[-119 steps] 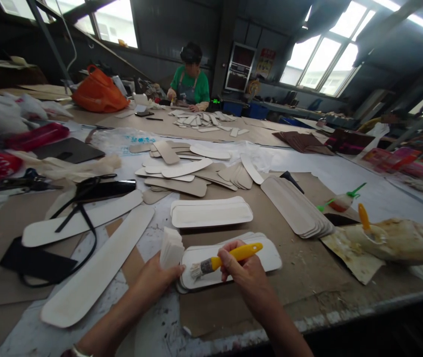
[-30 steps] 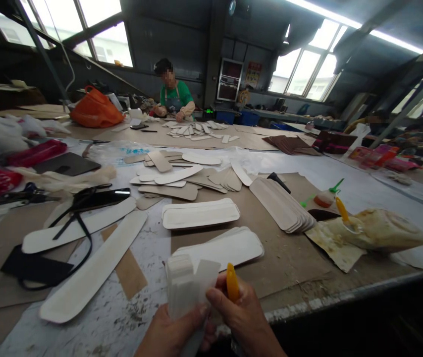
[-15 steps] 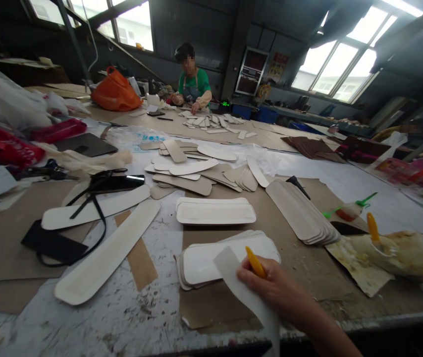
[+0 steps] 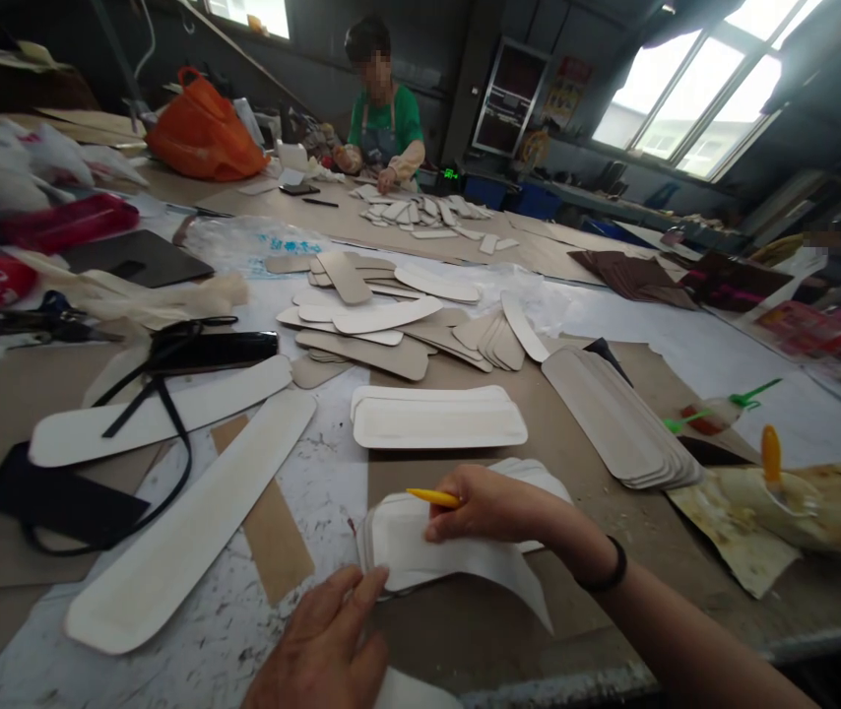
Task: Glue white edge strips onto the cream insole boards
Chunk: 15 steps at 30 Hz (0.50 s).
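My right hand [image 4: 476, 504] is closed around a slim yellow handle [image 4: 433, 497]; the rest of that tool is hidden. Its fingers press on a thin white strip [image 4: 494, 559] lying over a stack of white rounded panels [image 4: 391, 524], and the strip's right end curls up off the stack. My left hand [image 4: 332, 640] has its fingers stretched out, their tips at the stack's near left corner. Beneath its thumb side, a white piece [image 4: 413, 689] shows at the bottom edge. Just behind the stack lies another small pile of white panels [image 4: 439, 418].
Long white panels [image 4: 191, 522] and a black strap [image 4: 184, 423] lie left. More cut pieces [image 4: 361, 354] are heaped beyond, with a fanned stack [image 4: 613, 418] at right. A glue-stained container [image 4: 797, 502] holds a yellow handle. Across the table, a person in green [image 4: 383, 128] handles small pieces.
My right hand has moved left and laid the hanging white strip across the stack. My left hand has come into view at the stack's near left corner. The camera view has tilted down.
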### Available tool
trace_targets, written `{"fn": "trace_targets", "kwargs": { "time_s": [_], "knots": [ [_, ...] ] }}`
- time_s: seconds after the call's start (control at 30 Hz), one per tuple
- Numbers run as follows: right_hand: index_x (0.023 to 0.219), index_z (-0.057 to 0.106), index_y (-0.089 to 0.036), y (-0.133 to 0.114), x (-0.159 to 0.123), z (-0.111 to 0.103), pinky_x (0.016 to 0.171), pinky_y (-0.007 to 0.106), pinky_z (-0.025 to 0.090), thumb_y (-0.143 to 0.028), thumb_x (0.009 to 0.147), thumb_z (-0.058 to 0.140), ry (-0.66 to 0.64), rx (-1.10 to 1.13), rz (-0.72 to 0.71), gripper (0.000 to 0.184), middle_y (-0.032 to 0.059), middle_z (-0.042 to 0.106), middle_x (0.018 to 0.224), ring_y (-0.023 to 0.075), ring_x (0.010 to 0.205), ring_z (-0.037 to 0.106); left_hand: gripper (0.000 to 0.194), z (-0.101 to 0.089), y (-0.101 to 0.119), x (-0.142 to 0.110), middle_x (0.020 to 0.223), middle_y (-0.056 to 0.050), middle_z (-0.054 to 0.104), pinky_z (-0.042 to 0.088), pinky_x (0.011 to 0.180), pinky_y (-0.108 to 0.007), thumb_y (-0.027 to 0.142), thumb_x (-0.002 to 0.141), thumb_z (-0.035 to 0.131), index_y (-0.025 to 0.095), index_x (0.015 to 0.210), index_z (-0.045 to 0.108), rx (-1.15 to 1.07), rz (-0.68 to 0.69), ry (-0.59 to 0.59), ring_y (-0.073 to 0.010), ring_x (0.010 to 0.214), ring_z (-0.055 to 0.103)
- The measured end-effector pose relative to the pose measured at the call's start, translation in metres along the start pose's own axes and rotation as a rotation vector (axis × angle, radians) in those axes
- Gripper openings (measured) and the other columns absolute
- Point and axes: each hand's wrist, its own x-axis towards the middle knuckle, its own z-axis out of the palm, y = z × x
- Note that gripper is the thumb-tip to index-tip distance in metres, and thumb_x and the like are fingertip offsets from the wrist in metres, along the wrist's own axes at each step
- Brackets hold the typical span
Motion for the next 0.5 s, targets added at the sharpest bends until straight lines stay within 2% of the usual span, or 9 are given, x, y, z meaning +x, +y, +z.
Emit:
{"fn": "trace_targets", "kwargs": {
  "time_s": [0.2,0.27,0.37,0.5],
  "knots": [
    [0.057,0.06,-0.017,-0.008,0.006,-0.003,0.042,0.019,0.027,-0.021,0.069,0.067,-0.006,-0.09,0.029,0.014,-0.0075,0.043,0.047,0.008,0.046,0.038,0.026,0.024,-0.007,0.001,0.105,-0.008,0.065,0.052,0.08,-0.029,0.005,0.075,0.044,0.018,0.086,0.064,-0.112,-0.141,-0.001,-0.021,0.095,0.057],
    [0.056,0.059,-0.017,-0.01,0.007,-0.004,0.041,0.019,0.026,-0.021,0.07,0.067,-0.018,-0.114,0.042,0.017,-0.008,0.041,0.045,0.0078,0.045,0.038,0.024,0.026,-0.008,0.002,0.105,-0.008,0.065,0.052,0.08,-0.029,0.005,0.074,0.045,0.018,0.082,0.063,-0.121,-0.148,-0.021,-0.0211,0.095,0.057],
    [0.055,0.058,-0.016,-0.01,0.009,-0.004,0.041,0.019,0.025,-0.021,0.071,0.068,-0.029,-0.148,0.041,0.019,-0.0082,0.04,0.045,0.0075,0.044,0.037,0.025,0.017,-0.011,0.009,0.107,-0.009,0.065,0.051,0.082,-0.031,0.003,0.076,0.042,0.018,0.071,0.061,-0.127,-0.106,-0.067,-0.0219,0.098,0.057],
    [0.062,0.063,-0.016,-0.006,0.014,-0.002,0.043,0.019,0.028,-0.023,0.071,0.069,-0.036,-0.186,0.022,0.013,-0.0073,0.045,0.048,0.0084,0.047,0.041,0.029,-0.004,-0.017,0.023,0.115,-0.008,0.062,0.051,0.083,-0.033,0.002,0.081,0.037,0.017,0.072,0.059,-0.128,0.06,-0.152,-0.025,0.102,0.055]
  ]
}}
